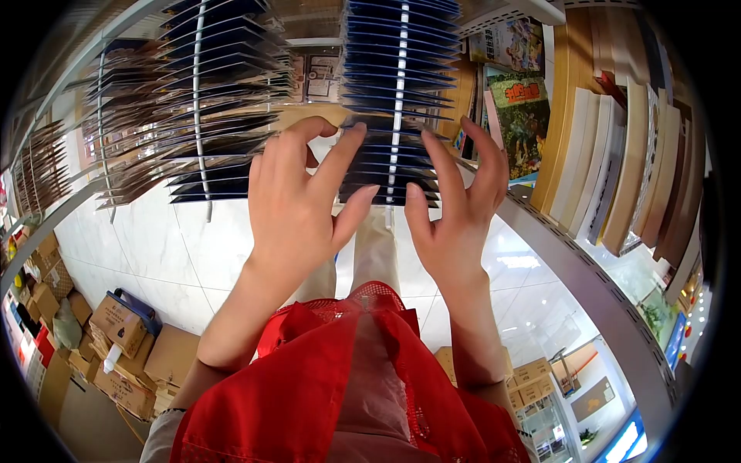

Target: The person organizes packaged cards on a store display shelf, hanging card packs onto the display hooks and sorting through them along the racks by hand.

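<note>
A row of thin dark blue packets (397, 46) hangs on a white metal hook (394, 143). My left hand (289, 185) is at the left edges of the front bunch. Its index finger lies toward the back of that bunch and its thumb toward the front. From the other side, my right hand (461, 201) spans the same bunch between thumb and index finger. The remaining fingers of both hands are loosely bent. What is printed on the packets cannot be made out, as only their edges show.
More hanging packets (224, 116) fill hooks on the left. Books (598, 154) stand on a shelf at right, near a green illustrated book (521, 116). A metal shelf edge (587, 285) runs down the right side. Cardboard boxes (123, 328) are stacked on the floor at lower left.
</note>
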